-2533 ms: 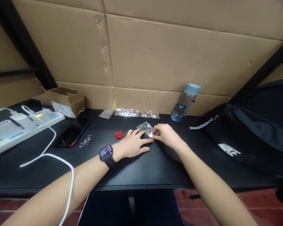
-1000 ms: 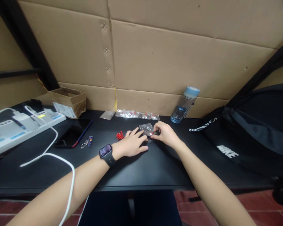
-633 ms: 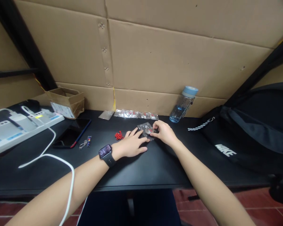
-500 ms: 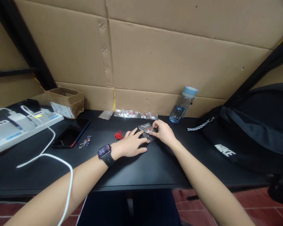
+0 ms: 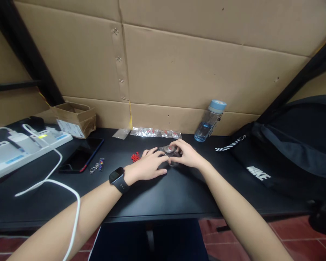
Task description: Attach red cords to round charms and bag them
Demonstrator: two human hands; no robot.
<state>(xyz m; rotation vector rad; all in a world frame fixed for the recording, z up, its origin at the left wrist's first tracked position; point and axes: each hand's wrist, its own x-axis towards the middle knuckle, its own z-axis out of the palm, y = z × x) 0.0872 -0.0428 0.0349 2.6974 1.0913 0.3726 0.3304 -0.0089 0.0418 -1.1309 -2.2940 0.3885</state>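
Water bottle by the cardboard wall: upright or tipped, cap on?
Upright: the water bottle stands on the desk, blue cap on top, leaning slightly only from lens distortion.

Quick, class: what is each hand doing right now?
Left hand: open, fingers flat on the small clear packet on the desk.
Right hand: fingers curled in a grip on the same packet.
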